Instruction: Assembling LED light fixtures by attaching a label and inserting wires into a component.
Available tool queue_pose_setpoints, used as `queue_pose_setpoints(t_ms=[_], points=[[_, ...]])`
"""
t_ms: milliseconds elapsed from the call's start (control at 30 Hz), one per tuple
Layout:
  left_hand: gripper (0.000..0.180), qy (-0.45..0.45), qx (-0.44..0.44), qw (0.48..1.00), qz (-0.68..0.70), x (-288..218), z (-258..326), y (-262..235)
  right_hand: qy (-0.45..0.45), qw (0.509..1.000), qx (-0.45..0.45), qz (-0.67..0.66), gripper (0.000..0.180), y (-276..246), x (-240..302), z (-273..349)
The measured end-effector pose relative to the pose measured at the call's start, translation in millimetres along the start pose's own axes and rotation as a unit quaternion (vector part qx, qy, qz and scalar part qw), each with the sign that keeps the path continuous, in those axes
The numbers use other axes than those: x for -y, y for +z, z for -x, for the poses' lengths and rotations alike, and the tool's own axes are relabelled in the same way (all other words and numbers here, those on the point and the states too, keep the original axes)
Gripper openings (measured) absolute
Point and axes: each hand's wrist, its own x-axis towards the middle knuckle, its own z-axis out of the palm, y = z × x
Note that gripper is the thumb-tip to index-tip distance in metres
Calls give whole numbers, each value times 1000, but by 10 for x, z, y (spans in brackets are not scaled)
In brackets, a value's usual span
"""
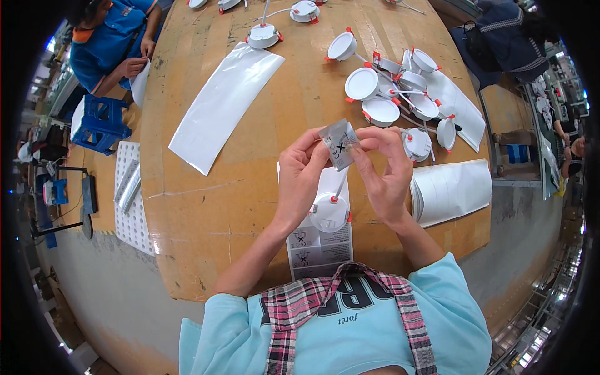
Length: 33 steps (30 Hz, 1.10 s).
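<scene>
Between my two hands, above the table, is a small silver printed label (339, 145). My left hand (301, 174) pinches its left edge between thumb and fingers. On the other side, my right hand (386, 169) pinches the right edge, its fingers bent. Below the hands a round white downlight (330, 212) lies with its back up, a cable and red-tipped clips showing. It rests on a sheet of printed silver labels (320, 250) near the table's front edge. The sheet's far end is partly covered by my hands.
Several white downlights (381, 111) with red clips are piled at the right. A stack of label sheets (453, 192) lies near my right arm, and a white backing sheet (225, 106) at the left. A co-worker in blue (109, 47) sits far left by a blue stool (106, 119).
</scene>
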Motion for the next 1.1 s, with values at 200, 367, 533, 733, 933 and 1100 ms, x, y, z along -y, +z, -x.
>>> queue_pose_setpoints(t_ms=[200,367,533,733,933,1100], points=[[25,20,2,998,-63,-1,16,13,29,1000,-1,-7,21,7,27,1],[25,22,-3,997,-80,-9,24,15,36,999,-1,-15,20,20,38,-9],[25,27,-12,995,-94,16,26,18,42,999,8,-12,20,14,37,-9],[25,30,-19,993,-112,21,30,21,59,998,11,-19,20,12,44,-14],[26,39,-18,991,-130,15,33,25,58,998,11,-20,20,10,25,-8],[26,42,-18,991,-126,-2,40,38,63,998,12,-19,20,4,41,-18]])
